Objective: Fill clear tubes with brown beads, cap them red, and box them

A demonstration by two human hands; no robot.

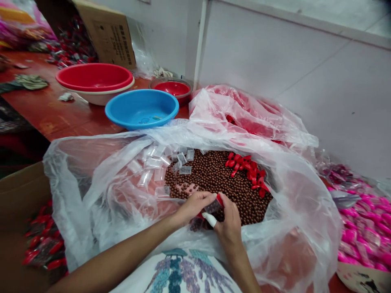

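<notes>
My left hand (194, 207) and my right hand (229, 221) meet over a heap of small round brown balls (214, 171) in an opened clear plastic bag (293, 203). Between their fingers they grip a small clear plastic container (213, 206) with a red part at its end; the fingers partly hide it. A white wrap (209, 219) covers one digit of my right hand. Loose clear containers (152, 162) lie on the left side of the bag and at the edge of the balls. Several red caps (250, 171) rest on the balls at the right.
Behind the bag stand a blue basin (142, 108), a red basin (94, 77) and a smaller red bowl (172, 87). Another bag with red pieces (244, 110) lies by the wall. Red-capped containers (45, 244) fill a carton at left; pink pieces (363, 228) lie at right.
</notes>
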